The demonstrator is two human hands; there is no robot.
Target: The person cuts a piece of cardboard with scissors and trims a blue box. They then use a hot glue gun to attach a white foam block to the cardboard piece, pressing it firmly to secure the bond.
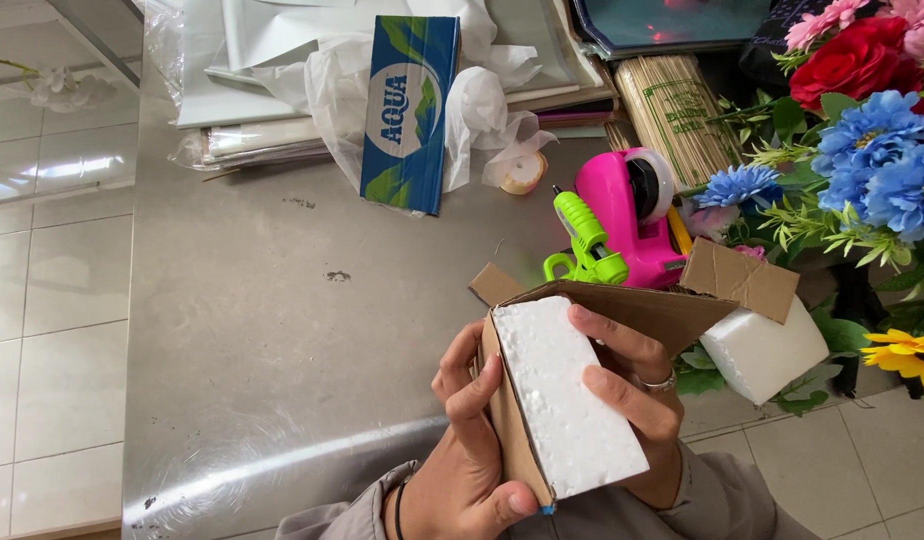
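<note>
A white foam block (567, 398) sits inside an open brown cardboard box (662, 310) that I hold over the floor near the table's edge. My left hand (462, 450) grips the box's left side, thumb at its lower corner. My right hand (637, 400), with a ring, wraps the right side, its fingertips resting on the foam. A second white foam block (767, 350) lies under the box's raised flap (739, 278).
On the grey table (272, 340) lie a blue carton (409, 110), white plastic wrap (482, 100), a pink tape dispenser (632, 215), a green glue gun (587, 245), a tape roll (523, 172) and bamboo sticks (677, 110). Artificial flowers (862, 140) crowd the right.
</note>
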